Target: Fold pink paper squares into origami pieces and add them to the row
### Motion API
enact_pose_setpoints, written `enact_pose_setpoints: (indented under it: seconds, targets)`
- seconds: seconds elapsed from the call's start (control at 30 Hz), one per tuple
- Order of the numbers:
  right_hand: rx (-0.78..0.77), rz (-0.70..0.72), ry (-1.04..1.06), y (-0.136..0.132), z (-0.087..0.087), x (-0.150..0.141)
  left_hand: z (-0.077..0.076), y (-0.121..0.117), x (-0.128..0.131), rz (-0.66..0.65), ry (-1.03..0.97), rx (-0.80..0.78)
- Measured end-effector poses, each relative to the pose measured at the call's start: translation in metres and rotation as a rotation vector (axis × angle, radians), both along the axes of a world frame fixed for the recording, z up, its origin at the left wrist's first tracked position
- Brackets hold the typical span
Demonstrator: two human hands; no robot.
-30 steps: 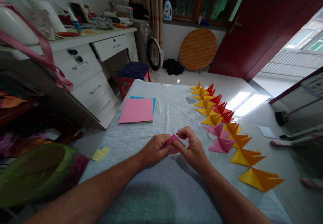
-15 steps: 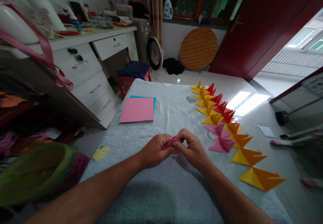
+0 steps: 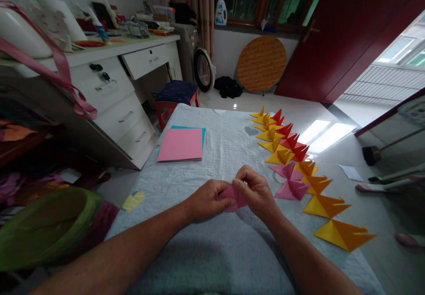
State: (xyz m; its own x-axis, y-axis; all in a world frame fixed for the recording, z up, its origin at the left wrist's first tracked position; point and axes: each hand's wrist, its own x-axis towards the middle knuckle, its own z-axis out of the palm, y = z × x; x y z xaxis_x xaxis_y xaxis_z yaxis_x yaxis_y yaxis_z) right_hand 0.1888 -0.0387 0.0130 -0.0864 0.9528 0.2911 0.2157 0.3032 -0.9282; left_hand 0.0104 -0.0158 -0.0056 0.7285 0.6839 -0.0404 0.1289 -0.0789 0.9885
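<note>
Between my two hands is a small folded pink paper (image 3: 235,199), held just above the cloth-covered table. My left hand (image 3: 210,199) grips its left side, thumb on the near face. My right hand (image 3: 255,192) pinches its upper right part between thumb and forefinger. Part of the paper is hidden behind my fingers. Ahead and to the left lies a stack of square paper with a pink sheet (image 3: 181,144) on top and a blue sheet (image 3: 203,136) showing at its edge. To the right stand folded paper pieces, including a pink one (image 3: 292,190).
Several yellow paper pieces (image 3: 280,155), red ones (image 3: 299,152) and orange-yellow ones (image 3: 343,235) line the table's right side. A green-lined bin (image 3: 49,224) stands on the left. Beyond the table are a red-legged stool (image 3: 175,93) and a white desk (image 3: 109,87).
The pink paper shows more of its surface between my hands. My right hand has shifted slightly up and to the right, its fingers now at the paper's upper part.
</note>
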Motion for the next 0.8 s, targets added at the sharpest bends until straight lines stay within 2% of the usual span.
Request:
enact_pose_setpoints:
  seconds: [0.1, 0.2, 0.33, 0.43, 0.67, 0.8]
  targets:
    - [-0.044, -0.056, 0.054, 0.001, -0.001, 0.003, -0.004, 0.000, 0.000, 0.052, -0.036, -0.149]
    - [-0.100, -0.081, 0.119, 0.002, -0.003, 0.005, -0.006, 0.002, 0.001, 0.107, -0.092, -0.228]
    - [-0.240, 0.004, 0.233, 0.001, -0.007, 0.003, -0.001, 0.003, 0.002, 0.194, -0.140, -0.199]
    - [-0.294, 0.073, 0.204, 0.000, -0.011, -0.001, 0.004, 0.004, 0.002, 0.219, -0.132, -0.157]
    - [-0.315, 0.075, 0.079, 0.002, -0.013, -0.001, 0.001, 0.003, 0.002, 0.129, -0.044, -0.141]
    - [-0.254, -0.009, 0.093, 0.004, -0.009, 0.004, 0.000, 0.003, 0.001, 0.065, -0.001, -0.087]
